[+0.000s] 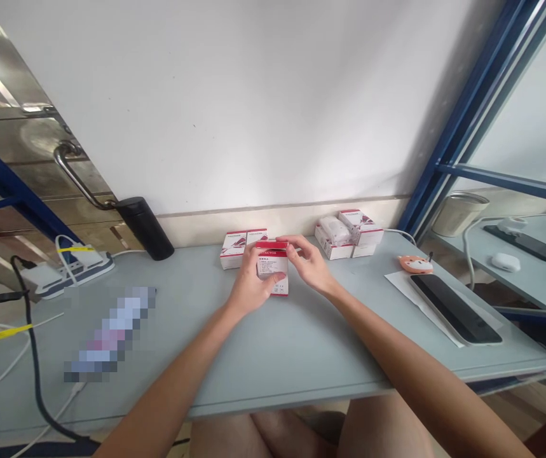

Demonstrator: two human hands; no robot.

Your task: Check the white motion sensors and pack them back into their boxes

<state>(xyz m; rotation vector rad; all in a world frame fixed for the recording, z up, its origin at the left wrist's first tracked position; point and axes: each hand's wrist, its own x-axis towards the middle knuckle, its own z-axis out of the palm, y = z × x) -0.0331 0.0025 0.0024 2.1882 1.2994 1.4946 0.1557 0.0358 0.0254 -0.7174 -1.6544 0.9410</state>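
Note:
A small red-and-white cardboard box [273, 266] with printed text is held upright over the middle of the desk. My left hand [250, 283] wraps around its left side, the thumb lying across the printed face. At the upper right edge, by the red top flap [273, 244], my right hand [311, 264] has its fingers closed on the box. Behind the left hand stand similar boxes [232, 253], partly covered by it. Farther right, another group of these boxes [361, 229] has a white wrapped item [334, 229] on top.
A black cylinder [145, 228] and a power strip [77, 277] with cables stand at the left. A blurred-out device [113, 334] lies nearer. On the right are a dark-screened phone-like device [456, 308], white paper [399, 283] and an orange animal-shaped item [416, 264]. A wall backs the desk.

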